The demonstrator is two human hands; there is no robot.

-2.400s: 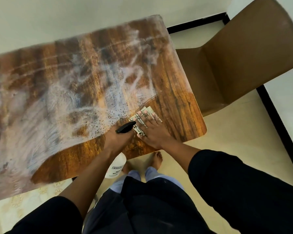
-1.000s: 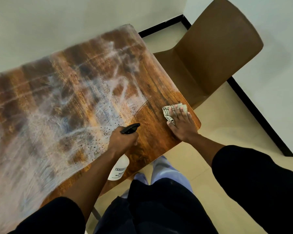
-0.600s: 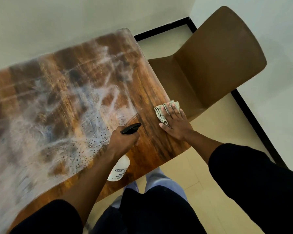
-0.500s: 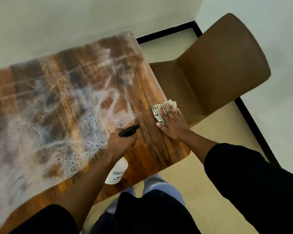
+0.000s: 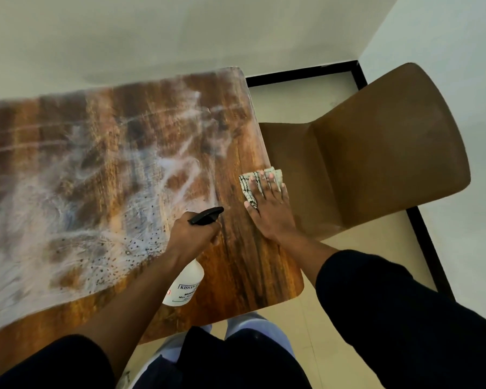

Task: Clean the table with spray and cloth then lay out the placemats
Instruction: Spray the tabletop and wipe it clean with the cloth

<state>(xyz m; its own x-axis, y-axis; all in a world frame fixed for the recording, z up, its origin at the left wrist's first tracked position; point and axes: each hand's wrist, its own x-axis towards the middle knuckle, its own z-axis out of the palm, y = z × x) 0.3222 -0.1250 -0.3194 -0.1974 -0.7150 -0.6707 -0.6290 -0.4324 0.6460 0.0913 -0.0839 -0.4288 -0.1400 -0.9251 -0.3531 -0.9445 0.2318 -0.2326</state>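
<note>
**Wiping the right edge of the wet table**

My right hand (image 5: 270, 204) lay flat and open, fingers spread, palm down on the folded cloth (image 5: 254, 184). The cloth was pale with a dark crackled pattern, and it sat on the wooden table (image 5: 253, 265) right at the table's right-hand edge, its far corners showing past my fingertips. My hand was pressing it to the wood, not gripping it.

My left hand (image 5: 190, 234) was closed around the neck of the spray bottle (image 5: 184, 284), just left of the right hand and near it without touching. The black trigger head (image 5: 206, 215) stuck out over my knuckles and pointed right, towards the cloth. The white body of the bottle hung below my wrist, tilted, with a printed label facing up; I could not tell whether its base touched the table.

To the left of both hands the tabletop was covered in whitish smears and streaks, with a patch of fine dark-looking droplets just beside my left wrist. The strip of wood under and between my hands looked bare and brown.

A brown chair (image 5: 376, 164) stood just beside the table's right edge, its seat close to the cloth. My dark sleeves (image 5: 404, 318) filled the bottom of the view. No placemats were visible.
</note>
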